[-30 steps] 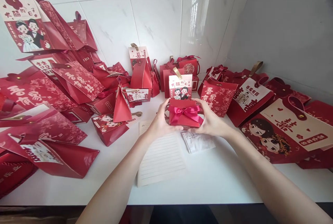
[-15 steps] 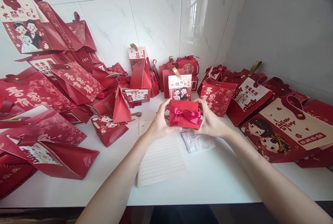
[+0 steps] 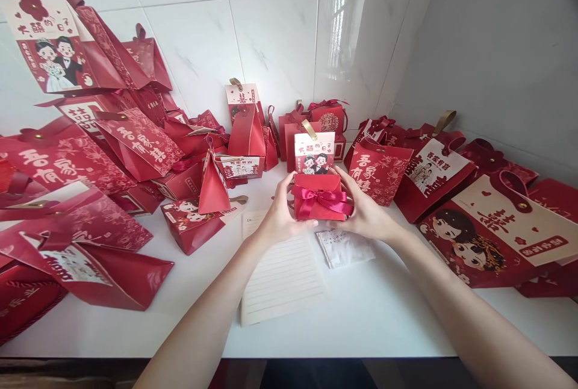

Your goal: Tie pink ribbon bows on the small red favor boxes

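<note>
Red card, folded crisp, forms the small gift box (image 3: pixel 317 182); it should handle as light and fairly stiff, though thin walls like these would likely dent under a hard squeeze. Its two ends look the best place to take hold, keeping clear of the ribbon bow (image 3: pixel 321 197), which seems soft, slippery and easily pulled askew. The fingers of the left hand (image 3: pixel 280 211) and the right hand (image 3: pixel 365 211) do just that, grasping the box between them from either side. It is held near the middle of the table (image 3: pixel 383 311), beyond the lined paper (image 3: pixel 284 283) and a white packet (image 3: pixel 345 249), in front of a printed bag (image 3: pixel 315 160); whether its base touches anything is hard to tell. Its plain red face is crossed by the glossy magenta ribbon.
</note>
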The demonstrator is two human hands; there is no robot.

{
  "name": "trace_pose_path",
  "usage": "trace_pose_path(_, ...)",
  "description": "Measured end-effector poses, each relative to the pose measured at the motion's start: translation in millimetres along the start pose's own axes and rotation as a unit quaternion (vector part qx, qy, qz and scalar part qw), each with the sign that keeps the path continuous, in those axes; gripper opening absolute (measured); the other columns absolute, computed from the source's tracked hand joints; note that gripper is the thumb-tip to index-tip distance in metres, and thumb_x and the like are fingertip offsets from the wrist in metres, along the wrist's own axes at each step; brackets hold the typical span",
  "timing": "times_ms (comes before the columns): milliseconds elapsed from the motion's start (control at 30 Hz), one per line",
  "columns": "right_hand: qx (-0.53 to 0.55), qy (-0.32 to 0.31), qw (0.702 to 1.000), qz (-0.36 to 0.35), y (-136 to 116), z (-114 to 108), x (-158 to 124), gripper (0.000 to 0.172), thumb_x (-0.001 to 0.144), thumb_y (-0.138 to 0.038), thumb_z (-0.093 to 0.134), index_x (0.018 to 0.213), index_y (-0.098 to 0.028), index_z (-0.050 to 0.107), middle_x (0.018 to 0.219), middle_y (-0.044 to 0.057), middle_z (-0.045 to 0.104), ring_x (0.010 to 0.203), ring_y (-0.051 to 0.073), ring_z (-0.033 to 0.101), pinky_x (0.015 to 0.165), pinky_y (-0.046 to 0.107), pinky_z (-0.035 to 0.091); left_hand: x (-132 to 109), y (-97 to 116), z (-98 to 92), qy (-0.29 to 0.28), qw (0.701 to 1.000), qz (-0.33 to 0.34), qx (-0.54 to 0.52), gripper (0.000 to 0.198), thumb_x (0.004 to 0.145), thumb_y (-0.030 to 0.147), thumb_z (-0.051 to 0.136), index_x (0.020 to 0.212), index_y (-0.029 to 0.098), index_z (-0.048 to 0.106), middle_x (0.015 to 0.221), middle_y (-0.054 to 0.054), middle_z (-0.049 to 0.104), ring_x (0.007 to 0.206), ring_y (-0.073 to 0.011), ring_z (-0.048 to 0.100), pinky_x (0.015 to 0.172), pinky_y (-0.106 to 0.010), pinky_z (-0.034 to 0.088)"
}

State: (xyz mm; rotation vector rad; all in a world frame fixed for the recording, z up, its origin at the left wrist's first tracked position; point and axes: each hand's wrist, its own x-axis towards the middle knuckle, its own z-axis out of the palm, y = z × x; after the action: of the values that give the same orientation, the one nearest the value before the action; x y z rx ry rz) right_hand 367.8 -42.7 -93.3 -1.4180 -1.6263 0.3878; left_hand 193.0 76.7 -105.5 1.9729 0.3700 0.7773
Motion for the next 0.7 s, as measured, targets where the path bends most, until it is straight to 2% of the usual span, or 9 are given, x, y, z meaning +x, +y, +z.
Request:
trace_pose_path(100,0.0,-0.002,1.0,-0.009,1.0,-0.5,-0.4,0.103,0.063,-0.026,0.075,0.143,-0.024,0.011,0.147,0.011,0.022,0.133,0.03,0.028,0.11,0.047,0.028,-0.2,0.1,-2.2,0.002,1.0,0.017,0.019,0.103,0.058,0.034,0.079,0.139,0.024,0.016,0.144,-0.013,0.025,0.13,-0.0324,0.032,0.102,-0.046,0.038)
trace_pose_path(233,-0.008,0.006,1.0,-0.019,4.9,-0.2,-0.2,0.101,0.061,-0.024,0.076,0.14,-0.023,0.015,0.143,0.012,0.028,0.131,0.029,0.031,0.109,0.045,0.03,1.3,2.8,-4.9,0.005,0.999,0.013,0.047,0.104,0.055,0.036,0.081,0.138,0.024,0.02,0.143,-0.012,0.028,0.131,-0.0308,0.03,0.106,-0.045,0.034)
trace_pose_path(467,-0.008,0.019,1.0,-0.022,8.0,0.8,0.0,0.098,0.057,-0.019,0.077,0.135,-0.023,0.02,0.138,0.013,0.033,0.128,0.031,0.034,0.106,0.045,0.033,3.4,3.4,-8.3,-0.002,0.999,0.02,0.046,0.103,0.053,0.039,0.082,0.138,0.028,0.023,0.141,-0.011,0.032,0.123,-0.0311,0.041,0.101,-0.046,0.038)
trace_pose_path(600,-0.029,0.013,0.999,-0.014,4.2,0.1,-0.2,0.095,0.058,-0.02,0.076,0.135,-0.022,0.021,0.136,0.014,0.034,0.125,0.031,0.038,0.105,0.047,0.033,-0.2,4.8,-8.7,-0.009,0.998,0.005,0.062,0.103,0.057,0.035,0.079,0.139,0.027,0.017,0.143,-0.011,0.029,0.123,-0.0313,0.04,0.102,-0.047,0.037)
trace_pose_path(700,-0.036,0.008,0.999,-0.015,3.3,-0.1,-0.4,0.095,0.058,-0.02,0.075,0.136,-0.022,0.021,0.136,0.014,0.034,0.125,0.031,0.038,0.105,0.046,0.033,-2.0,7.5,-10.0,-0.057,0.998,-0.012,-0.02,0.1,0.066,0.038,0.072,0.142,0.026,0.008,0.144,-0.011,0.028,0.125,-0.0307,0.039,0.102,-0.046,0.037)
